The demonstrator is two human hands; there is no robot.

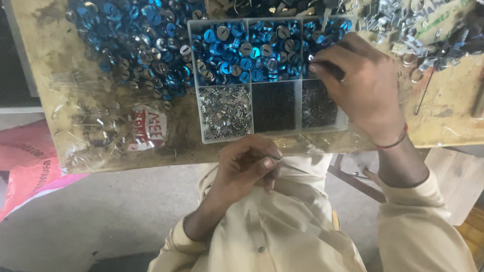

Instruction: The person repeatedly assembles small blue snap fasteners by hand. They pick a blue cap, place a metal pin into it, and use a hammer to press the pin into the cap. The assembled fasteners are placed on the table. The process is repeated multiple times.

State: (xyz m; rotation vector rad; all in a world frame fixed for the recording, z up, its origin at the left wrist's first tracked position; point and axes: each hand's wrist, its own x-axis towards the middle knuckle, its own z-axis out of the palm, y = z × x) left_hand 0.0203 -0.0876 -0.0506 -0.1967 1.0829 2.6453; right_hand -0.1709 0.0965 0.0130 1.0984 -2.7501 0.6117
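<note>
A clear plastic compartment tray sits on the worn workbench. Its far compartments hold several blue round lock parts. Its near compartments hold small silver pieces and fine dark pins. My right hand reaches over the tray's right side, fingertips pinched at the edge between the blue parts and the dark pins; what it pinches is too small to tell. My left hand is curled near my chest, below the tray's front edge, fingers closed around something small that I cannot make out.
A loose heap of blue round parts covers the bench left of the tray. Silver metal hardware lies at the far right. A red-and-white sticker is on the bench. A pink sack lies on the floor at left.
</note>
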